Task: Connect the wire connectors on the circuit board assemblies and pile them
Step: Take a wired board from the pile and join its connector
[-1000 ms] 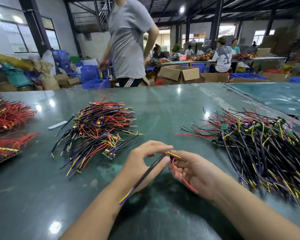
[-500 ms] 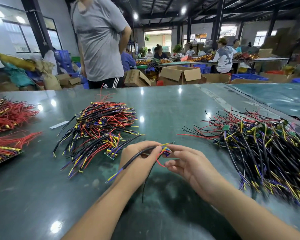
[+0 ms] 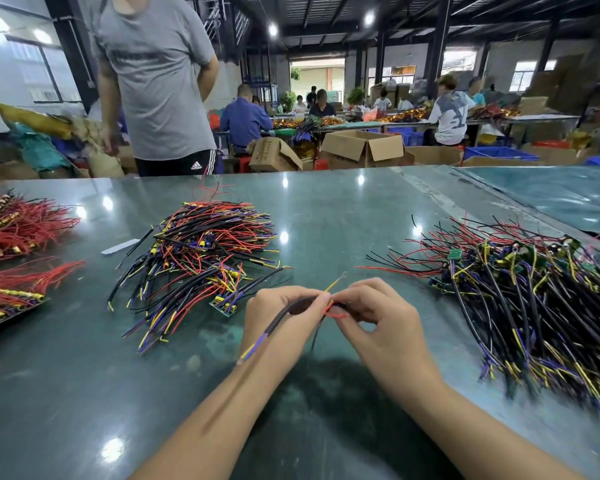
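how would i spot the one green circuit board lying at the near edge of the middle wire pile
On the green table, find the middle wire pile, left of the hands. At its near right corner lies the small circuit board, just left of the left hand. Unlike the wires around it, it is a flat green rectangle carrying yellow parts.

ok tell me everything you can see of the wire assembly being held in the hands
The wire assembly is a black sheathed cable whose lower end splits into yellow and purple leads near the left wrist. The left hand grips the sheath; the right hand pinches the other end, where a thin red wire loops and a yellow lead pokes up. It is held above the green table.
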